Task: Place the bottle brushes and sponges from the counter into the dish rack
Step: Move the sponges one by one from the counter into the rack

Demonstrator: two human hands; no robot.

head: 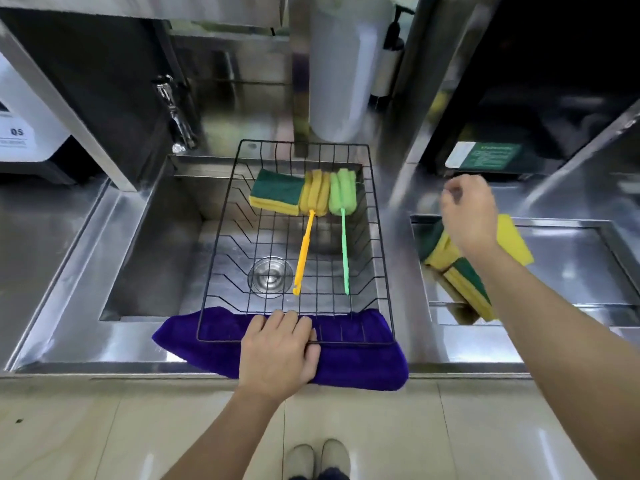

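A black wire dish rack point(221, 237) sits over the sink. Inside lie a yellow bottle brush point(304, 251), a green bottle brush point(344, 247) and a green-and-yellow sponge point(275, 190) at the far end. My left hand point(278, 351) rests on the rack's near rim, fingers curled over the wire. On the counter to the right lies a pile of green-and-yellow sponges point(464, 275). My right hand point(467, 216) hovers over that pile with its fingers loosely curled and nothing visible in them.
A purple cloth point(360, 362) lies under the rack's near edge at the counter front. The sink drain point(270, 277) shows through the rack. A faucet point(173, 109) stands at the back left, a white cylinder point(343, 71) at the back centre.
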